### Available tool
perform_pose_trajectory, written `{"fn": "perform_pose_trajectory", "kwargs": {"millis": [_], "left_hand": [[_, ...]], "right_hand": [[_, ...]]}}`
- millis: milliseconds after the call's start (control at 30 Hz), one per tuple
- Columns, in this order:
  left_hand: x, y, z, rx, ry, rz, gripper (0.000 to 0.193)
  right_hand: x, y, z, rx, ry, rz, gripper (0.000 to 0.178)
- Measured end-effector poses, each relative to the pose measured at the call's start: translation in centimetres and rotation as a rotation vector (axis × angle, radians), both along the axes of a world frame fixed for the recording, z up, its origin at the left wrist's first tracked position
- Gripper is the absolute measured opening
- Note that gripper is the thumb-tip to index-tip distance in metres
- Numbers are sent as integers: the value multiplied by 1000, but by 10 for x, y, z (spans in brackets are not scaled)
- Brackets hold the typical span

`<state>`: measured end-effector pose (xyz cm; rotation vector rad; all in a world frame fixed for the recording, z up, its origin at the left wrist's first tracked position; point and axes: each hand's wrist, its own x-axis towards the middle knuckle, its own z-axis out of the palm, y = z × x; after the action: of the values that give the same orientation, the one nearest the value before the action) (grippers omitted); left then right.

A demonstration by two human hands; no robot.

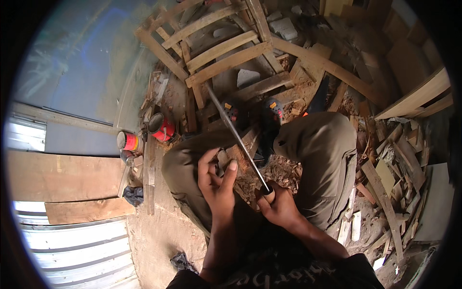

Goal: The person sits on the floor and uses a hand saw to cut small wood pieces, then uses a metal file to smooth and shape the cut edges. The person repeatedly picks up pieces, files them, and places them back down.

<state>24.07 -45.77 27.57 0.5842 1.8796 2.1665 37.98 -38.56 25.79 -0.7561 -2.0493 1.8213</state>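
My right hand (280,206) is closed round the wooden handle of a long, thin metal file (232,129). From its dark collar the file slants away to the far left, its tip close to a leg of the wooden chair frame (228,63). To the left of the file, my left hand (216,185) is raised with thumb and fingers curved apart. A brownish piece of wood shows between those fingers; I cannot tell whether they touch it. Below, wood shavings (288,174) cover the ground between my bent knees.
Two red cans, a larger one (161,127) and a smaller one (128,141), stand at the left by a metal wall. Scrap wood (385,202) is heaped at the right. A dark long thing (319,96) with an orange end lies beyond my right knee. Boards lean at far right.
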Motion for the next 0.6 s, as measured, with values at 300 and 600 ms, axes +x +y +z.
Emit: {"fn": "perform_pose_trajectory", "kwargs": {"millis": [300,600], "left_hand": [[-1,0,-7,-56,59,4,43],[3,3,-4,-84,60,-36,41]], "right_hand": [[1,2,2,-74,135,-64,24],[7,-4,-3,107,494,-215,14]]}}
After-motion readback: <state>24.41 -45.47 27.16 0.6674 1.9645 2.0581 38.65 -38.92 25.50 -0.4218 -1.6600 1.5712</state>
